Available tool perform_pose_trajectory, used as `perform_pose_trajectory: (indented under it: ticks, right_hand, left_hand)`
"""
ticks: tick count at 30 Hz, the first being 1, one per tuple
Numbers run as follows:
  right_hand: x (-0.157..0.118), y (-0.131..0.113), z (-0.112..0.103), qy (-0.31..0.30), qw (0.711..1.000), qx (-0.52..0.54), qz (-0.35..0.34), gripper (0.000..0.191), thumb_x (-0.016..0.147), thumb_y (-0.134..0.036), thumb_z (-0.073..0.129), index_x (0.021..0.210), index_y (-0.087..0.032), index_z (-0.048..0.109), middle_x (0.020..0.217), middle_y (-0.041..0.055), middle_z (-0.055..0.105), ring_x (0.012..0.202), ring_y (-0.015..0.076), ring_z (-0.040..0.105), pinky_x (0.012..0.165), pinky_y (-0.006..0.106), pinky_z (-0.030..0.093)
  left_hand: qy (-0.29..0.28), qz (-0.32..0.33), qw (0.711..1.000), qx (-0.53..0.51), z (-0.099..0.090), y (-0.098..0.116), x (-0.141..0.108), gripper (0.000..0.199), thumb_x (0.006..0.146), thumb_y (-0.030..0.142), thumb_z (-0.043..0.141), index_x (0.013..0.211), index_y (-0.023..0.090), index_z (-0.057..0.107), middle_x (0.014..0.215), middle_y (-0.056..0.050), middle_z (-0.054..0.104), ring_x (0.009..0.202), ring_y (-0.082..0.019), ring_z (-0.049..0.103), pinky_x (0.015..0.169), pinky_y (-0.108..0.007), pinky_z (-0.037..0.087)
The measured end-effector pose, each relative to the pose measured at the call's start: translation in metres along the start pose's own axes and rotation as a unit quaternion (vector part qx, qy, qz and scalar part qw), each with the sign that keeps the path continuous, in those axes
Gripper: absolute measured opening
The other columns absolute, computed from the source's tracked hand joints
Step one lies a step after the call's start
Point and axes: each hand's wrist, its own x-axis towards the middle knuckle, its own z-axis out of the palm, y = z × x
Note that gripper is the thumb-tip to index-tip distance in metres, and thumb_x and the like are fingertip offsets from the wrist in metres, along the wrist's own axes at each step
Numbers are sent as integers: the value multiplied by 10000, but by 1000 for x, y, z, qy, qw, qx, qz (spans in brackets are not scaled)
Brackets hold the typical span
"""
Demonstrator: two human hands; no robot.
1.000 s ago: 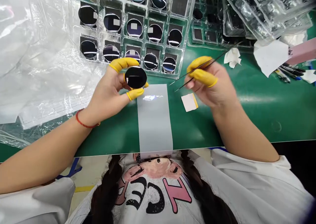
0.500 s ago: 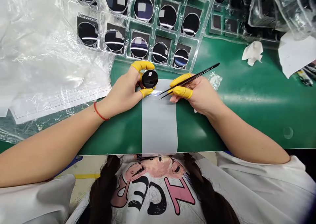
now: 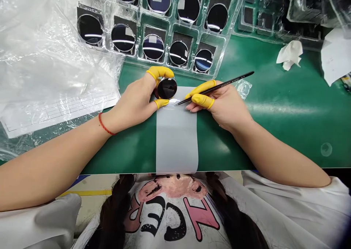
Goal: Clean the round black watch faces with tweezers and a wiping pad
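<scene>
My left hand, yellow covers on its fingertips, grips a round black glass disc with a shiny rim by its edge. The disc is tilted toward me, and the fingers behind it are partly hidden. In my right hand, also with yellow finger covers, is a pair of black tweezers, pinched so that the tips look close together. Those tips point left, just below and right of the disc, apart from it. Under both hands lies a pale grey sheet, with a glossy clear patch near the tips.
A clear plastic tray at the back holds several similar round black discs in separate compartments. Crumpled plastic film and a printed sheet lie at left. A crumpled white tissue and more trays are at back right.
The tweezer tips have come together from being spread apart. My left hand keeps the disc in nearly the same place, its tilt slightly changed. The view has shifted a little.
</scene>
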Motion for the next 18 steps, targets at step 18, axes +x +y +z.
perform_pose_trajectory:
  ticks: [18]
  right_hand:
    - [-3,3,6,19,999,-23,-22,462,625,-571,883,744,-163,700,627,9,687,544,107,642,502,216,548]
  left_hand:
    - [15,-1,1000,-21,2,-3,2,513,785,265,687,1261,229,500,1237,-80,606,879,-212,674,795,-405,563]
